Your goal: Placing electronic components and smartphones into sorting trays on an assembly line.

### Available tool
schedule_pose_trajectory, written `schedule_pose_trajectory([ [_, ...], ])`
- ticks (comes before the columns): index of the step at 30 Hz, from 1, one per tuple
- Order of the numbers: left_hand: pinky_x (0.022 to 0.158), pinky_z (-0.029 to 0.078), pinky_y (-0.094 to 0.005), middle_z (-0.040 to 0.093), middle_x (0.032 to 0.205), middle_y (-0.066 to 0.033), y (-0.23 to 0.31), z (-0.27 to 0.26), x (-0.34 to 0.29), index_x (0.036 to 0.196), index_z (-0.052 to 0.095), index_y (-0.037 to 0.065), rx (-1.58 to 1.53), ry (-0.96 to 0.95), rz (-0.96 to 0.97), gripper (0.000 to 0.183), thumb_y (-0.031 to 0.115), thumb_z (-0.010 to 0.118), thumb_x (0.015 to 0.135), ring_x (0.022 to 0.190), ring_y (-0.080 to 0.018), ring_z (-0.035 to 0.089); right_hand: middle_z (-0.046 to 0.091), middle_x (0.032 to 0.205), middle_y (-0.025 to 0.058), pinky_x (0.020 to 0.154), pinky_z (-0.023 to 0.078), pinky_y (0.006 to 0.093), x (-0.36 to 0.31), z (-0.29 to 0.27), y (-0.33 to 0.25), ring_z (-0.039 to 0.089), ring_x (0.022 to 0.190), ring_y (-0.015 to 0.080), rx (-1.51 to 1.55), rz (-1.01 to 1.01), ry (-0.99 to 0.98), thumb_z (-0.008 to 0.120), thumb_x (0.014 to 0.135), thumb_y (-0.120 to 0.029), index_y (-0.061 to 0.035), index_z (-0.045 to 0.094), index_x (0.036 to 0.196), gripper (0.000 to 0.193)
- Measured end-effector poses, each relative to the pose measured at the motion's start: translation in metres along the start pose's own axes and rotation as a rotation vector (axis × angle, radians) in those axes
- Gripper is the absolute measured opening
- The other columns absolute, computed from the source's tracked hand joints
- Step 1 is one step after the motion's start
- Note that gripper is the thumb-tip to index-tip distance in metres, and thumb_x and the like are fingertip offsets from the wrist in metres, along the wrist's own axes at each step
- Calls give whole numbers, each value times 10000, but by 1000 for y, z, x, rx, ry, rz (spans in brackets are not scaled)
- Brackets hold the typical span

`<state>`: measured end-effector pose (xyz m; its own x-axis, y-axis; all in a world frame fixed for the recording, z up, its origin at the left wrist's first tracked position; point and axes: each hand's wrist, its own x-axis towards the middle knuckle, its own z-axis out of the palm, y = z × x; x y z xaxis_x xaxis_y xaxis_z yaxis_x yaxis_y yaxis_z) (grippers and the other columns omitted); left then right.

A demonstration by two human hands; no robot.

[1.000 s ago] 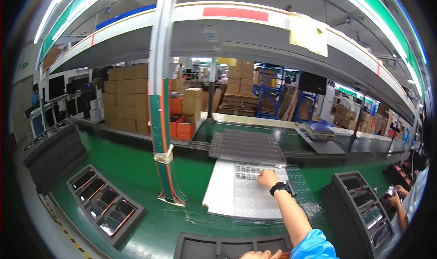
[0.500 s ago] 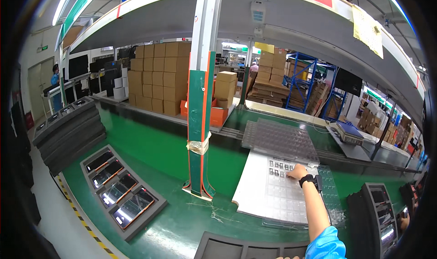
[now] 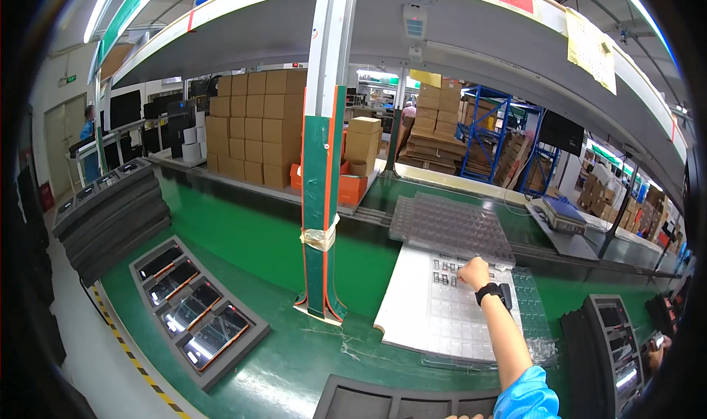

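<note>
My right hand (image 3: 475, 273), with a black band on its wrist, reaches over a clear plastic tray (image 3: 471, 331) of small pockets lying on a white sheet (image 3: 401, 301). Its fingers are bent and pressed together at the far rows. What they hold, if anything, is hidden. Beside the fingertips, several small dark rectangular parts (image 3: 445, 278) sit in pockets. Only fingertips of my left hand (image 3: 465, 417) show at the lower edge, by a black foam tray (image 3: 361, 404) with recesses; their grip cannot be made out.
Stacked clear trays (image 3: 449, 227) lie beyond the sheet. A green post (image 3: 318, 168) rises from the bench. At left, a foam tray (image 3: 254, 338) holds several dark-screened devices, near a foam stack (image 3: 118, 224). At right stands another stack (image 3: 589, 345), with another person's hand (image 3: 655, 354) beyond.
My right hand has shifted slightly left and away from me over the tray pockets, its fingers still bent together. My left fingertips remain at the lower edge.
</note>
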<state>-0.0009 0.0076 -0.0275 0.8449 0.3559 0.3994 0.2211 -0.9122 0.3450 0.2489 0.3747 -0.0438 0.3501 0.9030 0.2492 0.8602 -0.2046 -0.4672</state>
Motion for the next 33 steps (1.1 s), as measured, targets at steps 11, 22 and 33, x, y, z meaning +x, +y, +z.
schedule_pose_trajectory([
  [11, 644, 488, -381, 606, 881, -101, -1, 2, 1, 1093, 596, 49, -4, -26, 3, 287, 198, 626, 850, 738, -260, 633, 709, 942, 299, 863, 575, 435, -10, -2, -2, 715, 954, 395, -146, -14, -82, 757, 640, -150, 40, 754, 850, 284],
  [22, 636, 495, -382, 608, 872, -103, -1, 0, 0, 1128, 586, 25, -17, 1, 12, 334, 187, 629, 839, 725, -262, 632, 740, 830, 184, 781, 574, 379, 7, -7, 4, 735, 826, 295, -53, -306, -122, 803, 717, -156, -3, 758, 874, 224],
  [33, 636, 500, -386, 607, 882, -107, -1, 0, 3, 1177, 572, 12, -35, -9, 13, 410, 196, 654, 820, 734, -267, 632, 746, 887, 146, 796, 559, 379, 5, -15, -7, 723, 881, 291, -132, -496, -409, 849, 726, -217, -48, 755, 949, 295],
])
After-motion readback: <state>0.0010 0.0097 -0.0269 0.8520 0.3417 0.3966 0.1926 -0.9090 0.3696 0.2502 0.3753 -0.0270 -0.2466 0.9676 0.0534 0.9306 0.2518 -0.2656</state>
